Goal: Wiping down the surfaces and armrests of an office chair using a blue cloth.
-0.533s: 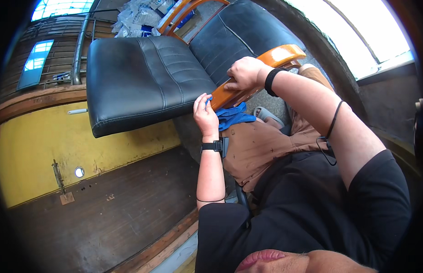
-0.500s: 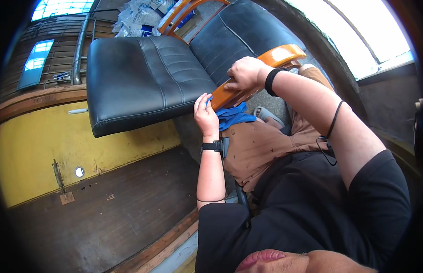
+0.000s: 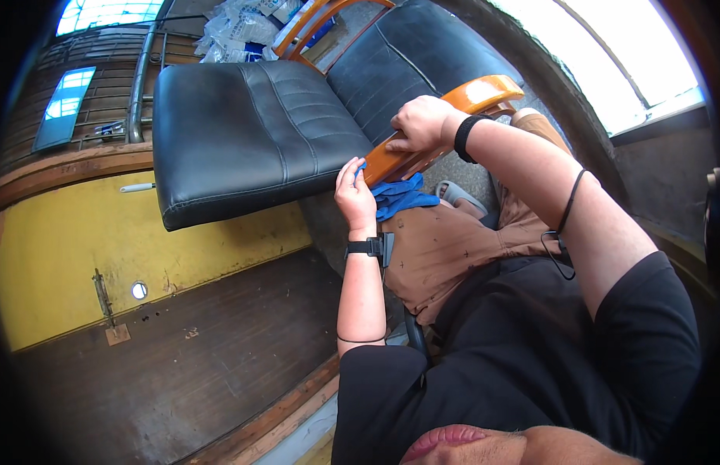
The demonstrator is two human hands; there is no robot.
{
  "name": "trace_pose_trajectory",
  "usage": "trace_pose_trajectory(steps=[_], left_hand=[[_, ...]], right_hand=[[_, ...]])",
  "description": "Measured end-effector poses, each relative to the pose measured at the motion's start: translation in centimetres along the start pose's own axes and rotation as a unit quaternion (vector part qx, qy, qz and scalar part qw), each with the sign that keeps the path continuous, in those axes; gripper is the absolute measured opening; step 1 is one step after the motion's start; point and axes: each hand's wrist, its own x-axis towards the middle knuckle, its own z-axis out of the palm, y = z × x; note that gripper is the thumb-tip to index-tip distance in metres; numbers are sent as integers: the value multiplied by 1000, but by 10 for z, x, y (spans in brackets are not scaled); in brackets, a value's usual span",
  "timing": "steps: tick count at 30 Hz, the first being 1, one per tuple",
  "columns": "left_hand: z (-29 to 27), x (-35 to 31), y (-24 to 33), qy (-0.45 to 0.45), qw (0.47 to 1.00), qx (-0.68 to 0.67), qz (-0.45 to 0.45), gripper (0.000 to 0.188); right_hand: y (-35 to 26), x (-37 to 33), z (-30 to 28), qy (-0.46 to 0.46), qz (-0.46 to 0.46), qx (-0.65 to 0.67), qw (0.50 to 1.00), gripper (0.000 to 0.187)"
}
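A chair with black padded panels (image 3: 251, 147) and glossy orange-brown wooden arms lies tilted in front of me. My right hand (image 3: 427, 125) is closed over the near wooden armrest (image 3: 480, 94), thumb on its near side. At the armrest's lower left end, beside the corner of the black padding, my left hand (image 3: 355, 200) pinches a bit of blue cloth against the wood. More blue cloth (image 3: 405, 198) lies bunched on my lap below the armrest. Whether it joins the piece in my fingers is hidden.
Left of the chair stands a yellow panel (image 3: 58, 256) above a dark wooden board (image 3: 197, 356). A white-handled tool (image 3: 137, 187) pokes out beside the padding. Clear plastic bags (image 3: 240, 35) lie behind the chair, and a metal pipe (image 3: 139, 85) rises at the back left.
The whole view has shifted very slightly. Both hands keep their places on the armrest, with the blue cloth still in my left fingers.
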Motion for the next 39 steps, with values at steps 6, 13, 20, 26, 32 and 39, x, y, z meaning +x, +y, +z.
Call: trace_pose_trajectory(steps=[6, 13, 20, 26, 32, 39], left_hand=[[-1, 2, -1, -16, 999, 21, 20, 18], [1, 0, -1, 2, 1000, 15, 18, 19], [0, -2, 2, 2, 1000, 18, 7, 17], [1, -5, 4, 10, 999, 29, 13, 18], [2, -3, 0, 3, 1000, 24, 3, 22], [0, -2, 6, -6, 1000, 24, 17, 22]], right_hand=[[1, 0, 0, -2, 0, -3, 1000, 50], [2, -1, 2, 16, -10, -10, 1000, 50], [2, -1, 0, 5, -15, -9, 1000, 51], [-4, 6, -9, -79, 22, -11, 997, 55], [-9, 15, -18, -156, 58, -27, 986, 61], [-8, 15, -13, -135, 14, -76, 988, 62]])
